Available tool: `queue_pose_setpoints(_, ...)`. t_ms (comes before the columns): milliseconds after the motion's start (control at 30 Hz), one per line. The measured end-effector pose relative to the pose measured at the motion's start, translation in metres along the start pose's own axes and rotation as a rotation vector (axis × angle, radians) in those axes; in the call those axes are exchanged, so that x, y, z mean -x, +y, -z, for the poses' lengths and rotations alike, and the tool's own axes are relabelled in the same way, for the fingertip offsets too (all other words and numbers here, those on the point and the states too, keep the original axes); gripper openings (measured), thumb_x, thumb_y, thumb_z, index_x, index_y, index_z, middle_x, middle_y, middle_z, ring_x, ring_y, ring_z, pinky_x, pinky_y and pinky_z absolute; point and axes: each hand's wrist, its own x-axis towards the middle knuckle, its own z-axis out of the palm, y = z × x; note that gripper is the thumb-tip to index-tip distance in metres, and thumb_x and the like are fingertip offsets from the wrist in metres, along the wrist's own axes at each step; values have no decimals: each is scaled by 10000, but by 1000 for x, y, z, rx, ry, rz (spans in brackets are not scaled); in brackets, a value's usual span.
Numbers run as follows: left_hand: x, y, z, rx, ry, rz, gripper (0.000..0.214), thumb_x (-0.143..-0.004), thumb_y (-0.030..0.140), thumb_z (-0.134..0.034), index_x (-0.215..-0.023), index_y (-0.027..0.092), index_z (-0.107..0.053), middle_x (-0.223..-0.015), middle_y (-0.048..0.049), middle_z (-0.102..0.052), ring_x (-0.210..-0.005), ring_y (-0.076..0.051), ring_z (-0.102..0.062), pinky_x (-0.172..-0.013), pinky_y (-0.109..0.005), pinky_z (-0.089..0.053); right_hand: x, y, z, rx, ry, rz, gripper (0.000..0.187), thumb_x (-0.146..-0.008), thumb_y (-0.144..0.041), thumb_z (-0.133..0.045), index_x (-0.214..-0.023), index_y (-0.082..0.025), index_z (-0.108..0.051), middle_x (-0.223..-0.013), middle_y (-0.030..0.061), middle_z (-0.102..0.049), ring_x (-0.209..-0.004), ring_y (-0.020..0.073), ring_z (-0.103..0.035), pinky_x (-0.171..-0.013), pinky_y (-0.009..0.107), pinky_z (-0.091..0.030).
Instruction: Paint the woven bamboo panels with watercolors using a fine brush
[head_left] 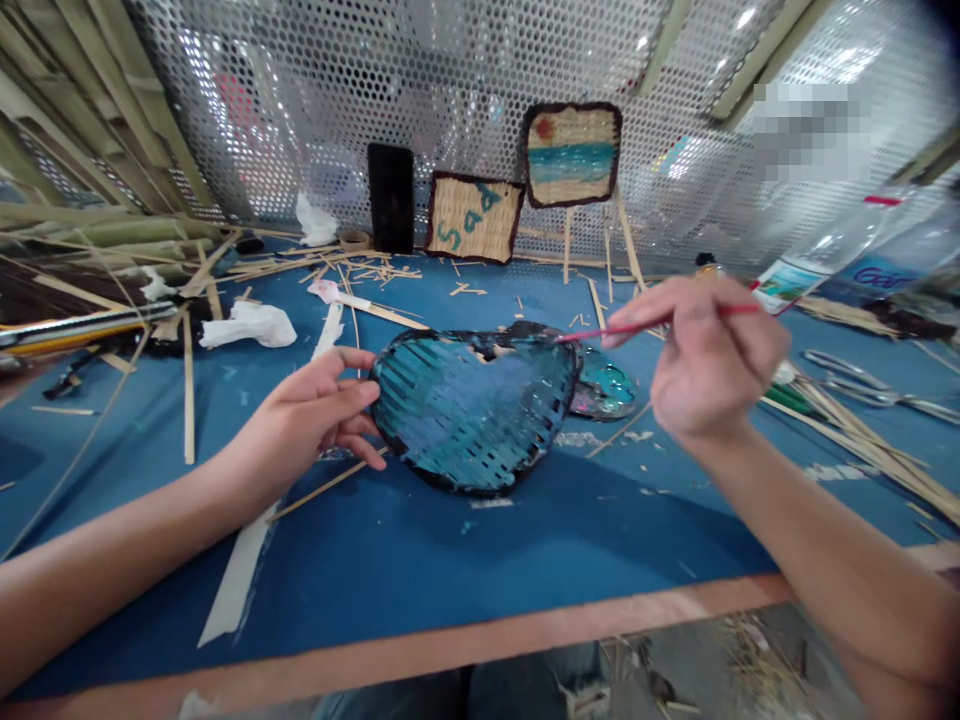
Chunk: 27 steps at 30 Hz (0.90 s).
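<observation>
A woven bamboo piece (472, 410), painted blue and teal with a dark rim, is tilted up in the middle of the table. My left hand (330, 405) grips its left edge between thumb and fingers. A thin red paintbrush (660, 322) is pinched in my right hand (712, 350), and its tip reaches the upper right rim of the woven piece. Behind that right side lies a palette (606, 385) smeared with teal paint, partly hidden by the piece. One small unpainted patch shows near the top middle of the weave.
On the blue table (420, 580), bamboo strips and crumpled tissue (247, 325) lie scattered. A phone (391, 198) and two woven panels (475, 217) stand against the perforated metal screen. Water bottles (817, 255) and scissors (855, 380) are at right, bamboo poles (112, 90) at left.
</observation>
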Motion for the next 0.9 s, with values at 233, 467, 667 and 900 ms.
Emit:
queue_pose_setpoints(233, -15, 5, 23, -27, 105, -146, 218, -789, 102, -571, -988, 163, -507, -739, -6, -631, -524, -149, -628, -420, -302, -584, -21, 82, 38, 283, -141, -317, 335, -902, -422, -558, -660, -193, -602, -585, -11, -588, -502, 144, -591, -569, 304, -451)
queue_pose_setpoints(467, -13, 5, 20, -21, 100, -123, 266, -749, 150, -622, -986, 175, -503, -740, 3, -626, -519, -157, -632, -406, -307, -584, -13, 82, 33, 616, -382, -275, 348, -943, -392, -467, -696, -191, -605, -588, 15, -650, -596, 176, -627, -702, 321, -446)
queue_pose_setpoints(667, -14, 3, 21, -10, 117, -123, 293, -716, 168, -655, -972, 188, -514, -722, 10, -627, -512, -152, -619, -394, -306, -582, -15, 82, 35, 611, -327, -327, 389, -939, -480, -458, -716, -193, -597, -605, 21, -649, -616, 183, -631, -691, 325, -451)
queue_pose_setpoints(900, -14, 3, 21, -21, 118, -116, 295, -714, 184, -658, -975, 192, -521, -728, 8, -631, -519, -161, -629, -392, -313, -583, -12, 75, 32, 386, -351, -365, 375, -920, -461, -501, -672, -191, -580, -630, 17, -622, -578, 163, -608, -656, 316, -445)
